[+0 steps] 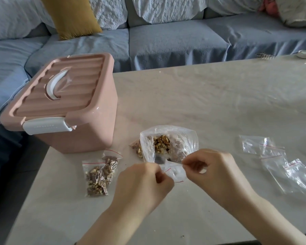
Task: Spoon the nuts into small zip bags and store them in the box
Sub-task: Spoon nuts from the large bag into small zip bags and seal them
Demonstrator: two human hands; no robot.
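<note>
small clear zip bag with a red seal line (175, 172) is held between both hands over the pale bench (210, 96). the left hand (141, 184) has its grip clamped on the bag's left edge, the right hand (212, 167) on its right edge. just beyond them lies the open clear plastic bag of chopped nuts (166, 144). two filled zip bags (99, 175) lie to the left, near the closed pink plastic box (88, 131). empty zip bags (272, 152) lie well apart on the right.

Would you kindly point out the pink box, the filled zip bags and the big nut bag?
pink box (60, 96): head view, ribbed lid.
filled zip bags (97, 177): head view, nearer bag's nuts.
big nut bag (183, 139): head view, clear plastic side.
</note>
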